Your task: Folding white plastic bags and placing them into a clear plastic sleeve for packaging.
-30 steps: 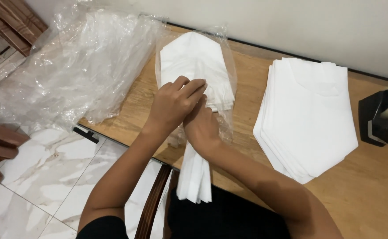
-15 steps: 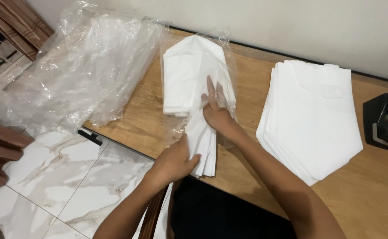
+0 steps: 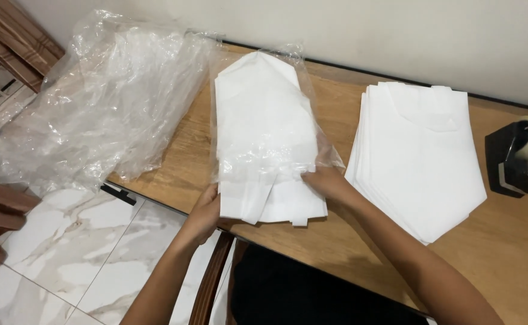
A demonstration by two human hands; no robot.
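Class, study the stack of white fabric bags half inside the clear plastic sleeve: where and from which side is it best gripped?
Probably grip the stack of white fabric bags at its uncovered near end, coming from the table's front edge: the clear plastic sleeve wraps the far part.

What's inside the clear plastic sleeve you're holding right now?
A folded stack of white bags fills the clear plastic sleeve, its lower end sticking out at the table edge, where the left hand and right hand grip it. How many bags is hidden.
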